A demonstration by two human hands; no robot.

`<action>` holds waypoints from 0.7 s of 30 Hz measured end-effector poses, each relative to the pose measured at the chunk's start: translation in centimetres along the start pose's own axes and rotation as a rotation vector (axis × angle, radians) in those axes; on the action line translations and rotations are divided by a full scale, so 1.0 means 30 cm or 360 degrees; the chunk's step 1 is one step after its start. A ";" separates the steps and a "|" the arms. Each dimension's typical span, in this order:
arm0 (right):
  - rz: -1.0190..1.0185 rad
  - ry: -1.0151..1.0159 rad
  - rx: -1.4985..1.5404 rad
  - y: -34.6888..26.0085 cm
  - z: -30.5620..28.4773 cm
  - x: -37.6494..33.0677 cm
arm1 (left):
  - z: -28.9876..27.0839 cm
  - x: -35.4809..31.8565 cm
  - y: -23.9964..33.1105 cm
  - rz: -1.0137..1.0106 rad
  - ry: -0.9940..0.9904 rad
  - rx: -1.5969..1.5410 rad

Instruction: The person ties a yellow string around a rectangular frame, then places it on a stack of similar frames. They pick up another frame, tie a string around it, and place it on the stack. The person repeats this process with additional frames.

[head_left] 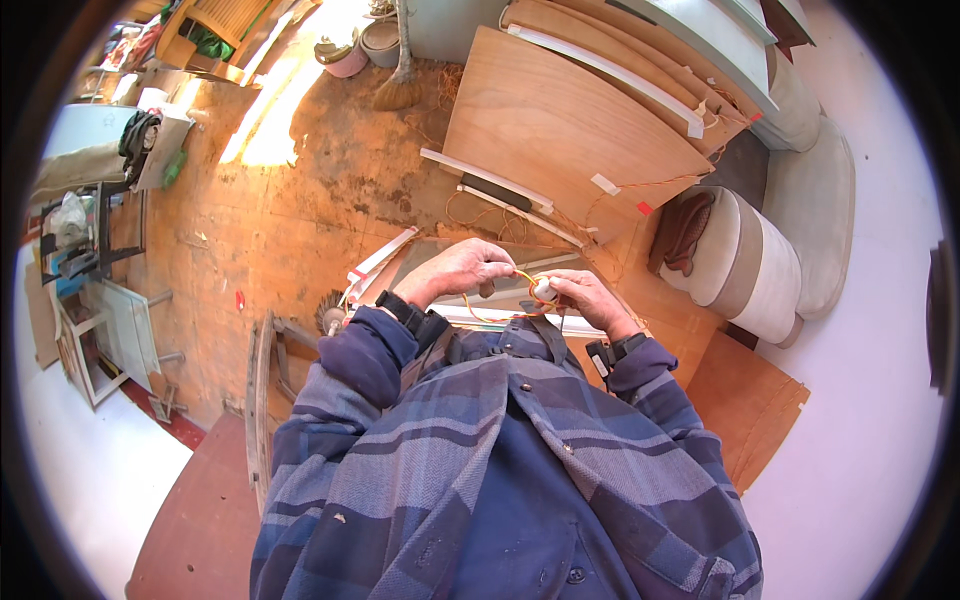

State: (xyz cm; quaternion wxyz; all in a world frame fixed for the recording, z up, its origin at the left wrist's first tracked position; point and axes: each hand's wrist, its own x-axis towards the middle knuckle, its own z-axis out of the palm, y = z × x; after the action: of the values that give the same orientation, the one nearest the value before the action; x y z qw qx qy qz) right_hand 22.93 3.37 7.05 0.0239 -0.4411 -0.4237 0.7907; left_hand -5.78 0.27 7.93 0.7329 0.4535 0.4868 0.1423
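Note:
In front of my waist, my left hand [462, 272] is closed, thumb and fingers pinching a thin yellow-orange wire [527, 277]. My right hand [592, 302] grips a small white round piece [545, 289] between thumb and fingertips; its exact kind is too small to make out. The wire loops around the white piece and hangs down between both hands. Beneath them, long white strips [468, 314] cross near my waist, partly hidden by my hands and jacket.
Large wooden panels [560, 120] lie ahead to the right, with white strips and loose wires. A beige cushioned seat [750, 260] stands at the right. A broom [400, 88] and buckets [342, 55] are at the back. Glass-topped furniture [122, 325] stands at the left.

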 end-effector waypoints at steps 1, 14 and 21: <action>-0.0002 -0.0045 0.0085 0.003 -0.003 -0.001 | -0.001 -0.003 0.005 0.0033 -0.0052 0.0035; 0.0184 0.0614 -0.0500 0.118 -0.082 0.078 | -0.151 -0.144 0.130 0.0608 0.0415 -0.0416; 0.0266 0.0158 -0.0229 -0.014 -0.137 0.025 | -0.671 -0.405 -0.240 0.0987 0.1430 -0.2087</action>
State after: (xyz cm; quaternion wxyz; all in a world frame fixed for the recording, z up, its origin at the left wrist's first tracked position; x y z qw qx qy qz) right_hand 25.27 6.61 5.80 -0.0527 -0.5142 -0.4394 0.7347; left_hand -30.31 -0.99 6.95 0.5126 -0.0491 0.4043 0.7559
